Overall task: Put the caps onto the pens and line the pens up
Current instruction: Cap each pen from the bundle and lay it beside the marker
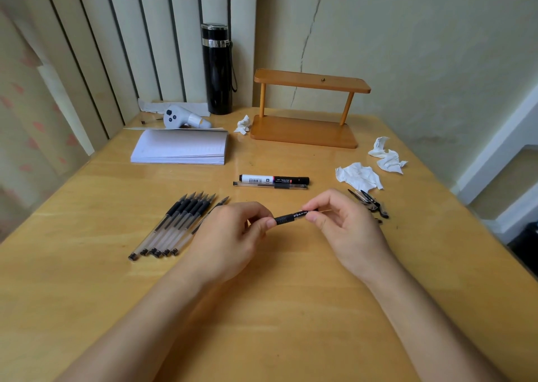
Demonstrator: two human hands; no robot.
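Both hands hold one black-gripped pen (288, 216) level above the wooden table (262, 309). My left hand (233, 233) pinches its grip end; my right hand (340, 221) pinches the other end, and whether a cap sits under those fingers is hidden. Several uncapped clear pens (177, 224) lie side by side to the left, tips pointing away. Loose black caps (369, 202) lie in a small heap just right of my right hand. A capped marker (273, 179) and a capped clear pen (270, 185) lie parallel behind my hands.
A notepad (180, 147) and a white controller (183, 118) lie at the back left, with a black flask (217, 70) behind them. A small wooden shelf (305, 111) stands at the back. Crumpled tissues (361, 175) lie at the right.
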